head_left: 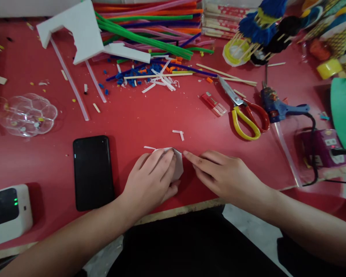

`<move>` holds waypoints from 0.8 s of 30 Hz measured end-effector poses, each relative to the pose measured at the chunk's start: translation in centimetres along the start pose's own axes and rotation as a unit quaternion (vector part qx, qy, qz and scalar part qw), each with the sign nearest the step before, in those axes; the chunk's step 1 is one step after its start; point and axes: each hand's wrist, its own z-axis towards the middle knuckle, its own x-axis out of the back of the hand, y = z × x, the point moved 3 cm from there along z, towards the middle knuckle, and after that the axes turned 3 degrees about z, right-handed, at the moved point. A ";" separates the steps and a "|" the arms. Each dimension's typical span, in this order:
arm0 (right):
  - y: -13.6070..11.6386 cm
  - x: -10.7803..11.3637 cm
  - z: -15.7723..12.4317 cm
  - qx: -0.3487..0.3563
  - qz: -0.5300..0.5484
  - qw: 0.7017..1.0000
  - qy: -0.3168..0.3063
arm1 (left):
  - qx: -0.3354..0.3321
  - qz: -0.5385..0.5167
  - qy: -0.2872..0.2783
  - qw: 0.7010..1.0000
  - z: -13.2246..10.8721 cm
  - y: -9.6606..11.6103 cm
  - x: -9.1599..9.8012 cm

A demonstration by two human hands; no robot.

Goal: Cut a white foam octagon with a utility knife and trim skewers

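My left hand presses down on a small white piece with angled edges, fingers bent over it and thumb along its near side. Most of that piece is hidden under the hand; it looks like thin foam or card. My right hand rests just to the right, index finger stretched toward the piece's upper right corner, other fingers loosely curved and thumb hidden. I see nothing in it. Thin white offcuts lie just beyond, and a narrow white strip sticks out by my left fingers.
Left of my hands lie a black phone, a white device and a clear flower-shaped dish. Scissors, a glue gun and a purple power box are rightward. Behind are a white foam cutout and pipe cleaners.
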 end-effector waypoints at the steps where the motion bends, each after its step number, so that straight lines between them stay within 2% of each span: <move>1: 0.0 0.0 0.0 0.003 0.001 1.000 0.004 | 0.000 0.000 -0.002 1.000 0.0 0.0 0.0; 6: 0.1 0.0 0.0 0.001 0.020 1.000 0.002 | -0.009 -0.003 0.008 1.000 -0.2 0.0 -0.1; 14: 0.2 0.2 0.0 0.002 0.040 0.999 0.034 | -0.013 -0.001 0.012 1.000 0.0 0.0 -0.1; 24: 0.1 -0.3 0.0 0.035 0.006 0.999 0.002 | -0.014 0.013 0.026 0.999 -0.1 -0.1 -0.1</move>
